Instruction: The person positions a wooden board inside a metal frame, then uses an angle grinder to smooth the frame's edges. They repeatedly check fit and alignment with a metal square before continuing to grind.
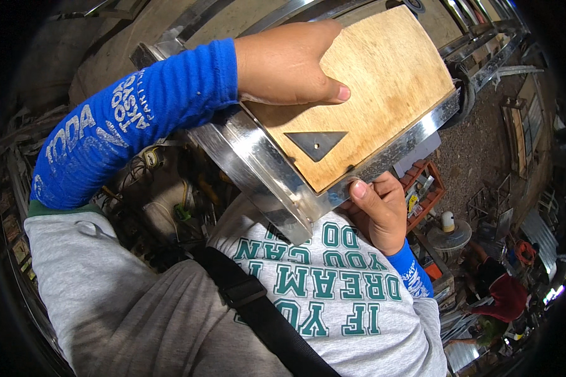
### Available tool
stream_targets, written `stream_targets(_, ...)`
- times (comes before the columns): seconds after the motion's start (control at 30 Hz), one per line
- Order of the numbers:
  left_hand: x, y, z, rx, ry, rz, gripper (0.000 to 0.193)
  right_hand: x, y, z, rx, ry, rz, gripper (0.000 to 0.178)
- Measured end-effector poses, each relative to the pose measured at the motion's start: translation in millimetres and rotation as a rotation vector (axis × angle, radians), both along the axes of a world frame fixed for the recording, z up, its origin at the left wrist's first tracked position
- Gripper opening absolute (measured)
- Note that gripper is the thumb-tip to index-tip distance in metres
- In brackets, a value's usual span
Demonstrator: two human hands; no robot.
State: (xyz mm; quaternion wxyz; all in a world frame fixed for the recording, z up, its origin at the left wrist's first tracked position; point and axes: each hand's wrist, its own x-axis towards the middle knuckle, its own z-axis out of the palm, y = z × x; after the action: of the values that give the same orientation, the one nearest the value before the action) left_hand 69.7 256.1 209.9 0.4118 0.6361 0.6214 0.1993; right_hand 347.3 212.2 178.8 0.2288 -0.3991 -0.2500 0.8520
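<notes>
A light plywood board (390,75) sits inside a shiny metal frame (258,147) in front of my chest. My left hand (289,66) lies over the board's left side, its thumb pressed on the wood and its other fingers going out of sight past the far edge. On the board near the close corner rests a small dark triangular plate (316,144) with one hole, apart from both hands. My right hand (380,210) grips the frame's near right edge, thumb on the metal and fingers curled, partly hidden beneath.
An orange-red crate (435,182) holding small items stands to the right, with a fan (449,235) beyond it. A person in a dark red top (506,295) is at the lower right. Cables and tools (163,188) lie below the frame at left. Gravel ground (484,144) stretches to the right.
</notes>
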Motion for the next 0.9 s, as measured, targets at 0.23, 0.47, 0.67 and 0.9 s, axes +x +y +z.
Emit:
stream_targets(0.23,-2,0,1,0.029,0.018,-0.028,0.057,23,40,23,0.303,-0.27,0.578,0.025)
stream_targets(0.47,-2,0,-5,-0.021,-0.03,0.018,0.056,-12,69,66,1.55,-0.326,0.454,0.021)
stream_targets(0.67,-4,7,4,0.007,0.012,-0.015,0.064,-64,77,56,1.779,-0.358,0.596,0.024)
stream_targets(0.9,-1,11,-4,0.102,0.08,-0.018,0.072,-48,75,60,1.587,-0.248,0.77,0.022)
